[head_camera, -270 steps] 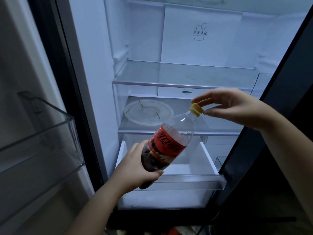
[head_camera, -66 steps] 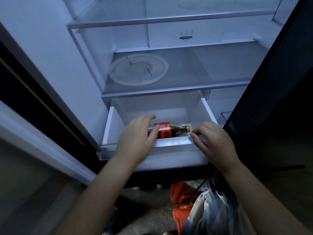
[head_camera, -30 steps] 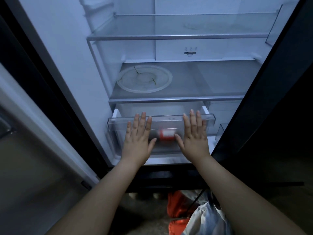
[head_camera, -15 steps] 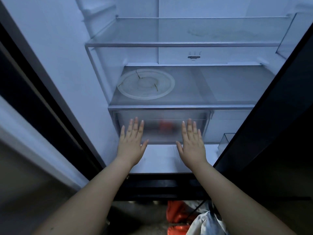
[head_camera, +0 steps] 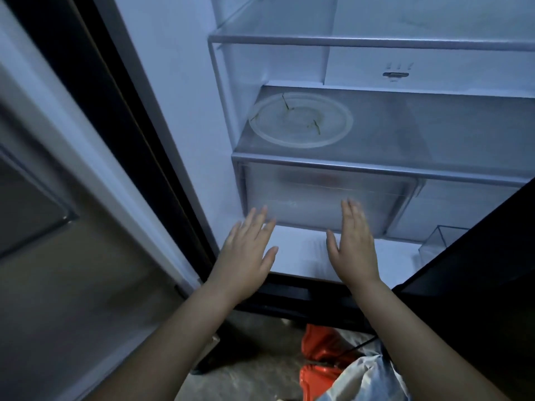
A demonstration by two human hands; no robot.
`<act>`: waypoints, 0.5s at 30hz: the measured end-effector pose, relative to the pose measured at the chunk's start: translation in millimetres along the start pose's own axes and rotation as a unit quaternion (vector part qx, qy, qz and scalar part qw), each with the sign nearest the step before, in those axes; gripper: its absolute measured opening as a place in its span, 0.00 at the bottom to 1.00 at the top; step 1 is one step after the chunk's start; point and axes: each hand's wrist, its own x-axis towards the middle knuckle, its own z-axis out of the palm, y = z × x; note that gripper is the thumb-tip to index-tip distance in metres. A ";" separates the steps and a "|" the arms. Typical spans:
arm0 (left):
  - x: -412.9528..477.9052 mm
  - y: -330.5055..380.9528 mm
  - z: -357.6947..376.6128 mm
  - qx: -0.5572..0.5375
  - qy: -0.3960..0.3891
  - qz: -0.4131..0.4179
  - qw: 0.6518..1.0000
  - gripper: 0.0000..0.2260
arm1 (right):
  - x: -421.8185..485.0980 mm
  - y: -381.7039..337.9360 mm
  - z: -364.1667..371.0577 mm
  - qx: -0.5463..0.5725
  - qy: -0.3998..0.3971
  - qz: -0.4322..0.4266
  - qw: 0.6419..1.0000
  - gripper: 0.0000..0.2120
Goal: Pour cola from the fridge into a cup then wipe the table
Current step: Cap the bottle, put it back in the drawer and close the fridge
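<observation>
Both hands are held flat with fingers spread, gripping nothing: the left hand [head_camera: 246, 257] is just in front of the lower left corner of the frosted translucent plastic drawer [head_camera: 327, 198], and the right hand [head_camera: 354, 244] is before its lower middle, fingertips at or just off the drawer front; contact cannot be told through the blur. The drawer sits pushed in flush beneath the grey glass shelf [head_camera: 405, 134], on which lies a clear round plastic lid [head_camera: 301, 120] towards the left.

The cola bottle [head_camera: 327, 179] shows only as a faint red smudge behind the drawer front, near its top centre. With the bottle inside the closed drawer, either the pouring is finished and the bottle stored away, or it is not yet taken out; no cup or table is in view to settle it. The fridge door is open, and the wiping cannot be judged.

No brand or label is readable. Above the shelf, a small dark marking [head_camera: 395, 75] on the back wall is too small to make out.
</observation>
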 end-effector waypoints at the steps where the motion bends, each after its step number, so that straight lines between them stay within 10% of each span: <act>1: -19.7 -0.1 -7.8 -0.023 0.012 0.006 1.000 0.23 | -6.2 -9.8 0.7 0.029 -0.002 -0.013 0.999 0.27; 15: -272.1 -49.3 -46.7 0.091 0.085 -0.148 0.981 0.25 | -170.2 -201.7 13.6 0.176 -0.086 -0.292 0.936 0.19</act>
